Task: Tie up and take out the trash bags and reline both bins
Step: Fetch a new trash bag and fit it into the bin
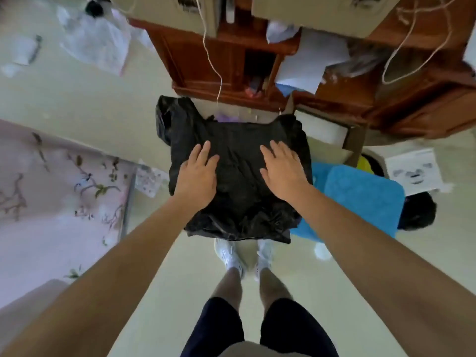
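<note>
While my left hand (197, 176) and right hand (283, 168) press flat, fingers spread, on the black bag (239, 199) at frame centre, nothing is pinched. It may slide off, I judge.

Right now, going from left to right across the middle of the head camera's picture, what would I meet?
Pink floral sheet → left hand flat on the black trash bag → right hand on the same bag → blue towel → white printed paper.

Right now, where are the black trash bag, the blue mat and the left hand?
black trash bag (239, 191): head view, flat middle.
blue mat (360, 197): head view, top surface.
left hand (197, 176): head view, back of hand.
</note>
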A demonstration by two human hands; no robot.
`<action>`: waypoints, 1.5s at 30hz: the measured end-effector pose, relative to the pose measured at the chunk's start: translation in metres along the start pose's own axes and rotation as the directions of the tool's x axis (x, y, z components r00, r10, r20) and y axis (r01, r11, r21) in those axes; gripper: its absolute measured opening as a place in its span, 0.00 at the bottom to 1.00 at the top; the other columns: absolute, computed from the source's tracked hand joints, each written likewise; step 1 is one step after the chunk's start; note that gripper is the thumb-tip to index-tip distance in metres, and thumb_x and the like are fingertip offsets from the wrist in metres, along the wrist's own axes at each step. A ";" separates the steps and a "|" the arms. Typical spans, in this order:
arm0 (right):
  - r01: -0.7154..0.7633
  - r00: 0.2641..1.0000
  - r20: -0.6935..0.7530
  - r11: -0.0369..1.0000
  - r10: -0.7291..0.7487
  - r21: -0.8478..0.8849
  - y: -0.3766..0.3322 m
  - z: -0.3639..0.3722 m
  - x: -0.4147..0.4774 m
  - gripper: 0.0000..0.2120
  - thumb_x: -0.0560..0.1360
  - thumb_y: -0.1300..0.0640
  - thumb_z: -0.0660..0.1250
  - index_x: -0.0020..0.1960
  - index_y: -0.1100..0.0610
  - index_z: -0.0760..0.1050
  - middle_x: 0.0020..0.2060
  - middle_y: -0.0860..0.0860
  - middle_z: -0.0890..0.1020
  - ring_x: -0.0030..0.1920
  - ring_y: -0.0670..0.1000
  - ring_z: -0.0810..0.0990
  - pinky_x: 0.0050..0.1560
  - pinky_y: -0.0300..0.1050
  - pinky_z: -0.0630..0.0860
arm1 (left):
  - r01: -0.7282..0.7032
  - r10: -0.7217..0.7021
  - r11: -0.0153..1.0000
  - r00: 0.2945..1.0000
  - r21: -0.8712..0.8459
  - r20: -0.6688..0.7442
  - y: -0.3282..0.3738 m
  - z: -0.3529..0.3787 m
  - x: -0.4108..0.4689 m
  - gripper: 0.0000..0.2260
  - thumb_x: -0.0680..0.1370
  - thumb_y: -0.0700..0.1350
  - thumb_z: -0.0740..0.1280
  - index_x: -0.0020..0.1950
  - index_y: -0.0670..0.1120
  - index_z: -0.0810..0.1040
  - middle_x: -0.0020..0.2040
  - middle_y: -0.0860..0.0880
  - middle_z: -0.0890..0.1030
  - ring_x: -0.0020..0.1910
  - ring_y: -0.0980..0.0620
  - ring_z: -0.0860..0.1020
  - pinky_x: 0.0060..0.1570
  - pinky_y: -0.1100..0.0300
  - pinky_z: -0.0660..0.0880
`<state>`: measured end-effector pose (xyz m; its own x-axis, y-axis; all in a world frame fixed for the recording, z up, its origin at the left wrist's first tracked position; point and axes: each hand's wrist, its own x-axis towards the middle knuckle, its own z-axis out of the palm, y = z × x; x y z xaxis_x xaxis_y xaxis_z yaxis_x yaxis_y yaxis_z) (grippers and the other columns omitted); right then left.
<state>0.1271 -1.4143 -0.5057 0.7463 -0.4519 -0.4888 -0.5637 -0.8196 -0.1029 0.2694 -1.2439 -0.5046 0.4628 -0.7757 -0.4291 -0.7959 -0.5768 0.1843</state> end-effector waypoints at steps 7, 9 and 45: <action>-0.071 0.997 0.015 0.997 0.070 0.025 -0.010 0.141 0.025 0.34 0.82 0.51 0.60 0.81 0.57 0.45 0.77 0.60 0.61 0.77 0.60 0.59 0.76 0.56 0.56 | 0.075 -0.076 0.996 0.997 -0.043 -0.022 -0.022 0.124 0.034 0.26 0.82 0.43 0.59 0.79 0.44 0.57 0.79 0.45 0.57 0.68 0.38 0.67 0.59 0.44 0.72; -0.091 0.993 -0.075 0.996 0.092 0.019 -0.009 0.163 0.025 0.34 0.78 0.55 0.66 0.79 0.58 0.54 0.66 0.60 0.74 0.68 0.60 0.71 0.74 0.57 0.60 | 0.068 -0.067 0.997 0.997 0.025 -0.043 -0.027 0.146 0.039 0.28 0.80 0.42 0.62 0.78 0.44 0.57 0.71 0.41 0.70 0.61 0.37 0.71 0.53 0.44 0.72; -0.446 0.447 -0.650 0.783 0.614 0.433 0.026 -0.211 -0.290 0.13 0.73 0.61 0.68 0.54 0.50 0.69 0.44 0.46 0.68 0.36 0.53 0.71 0.30 0.46 0.63 | -0.673 0.755 0.643 0.475 0.366 -0.453 0.142 -0.292 -0.109 0.29 0.74 0.74 0.53 0.53 0.50 0.74 0.27 0.56 0.76 0.24 0.55 0.74 0.22 0.61 0.70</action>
<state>-0.0299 -1.3790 -0.1839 0.2179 -0.9345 0.2815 -0.9279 -0.2878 -0.2372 0.2198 -1.3163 -0.1730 -0.2039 -0.9194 0.3363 -0.9659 0.2449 0.0841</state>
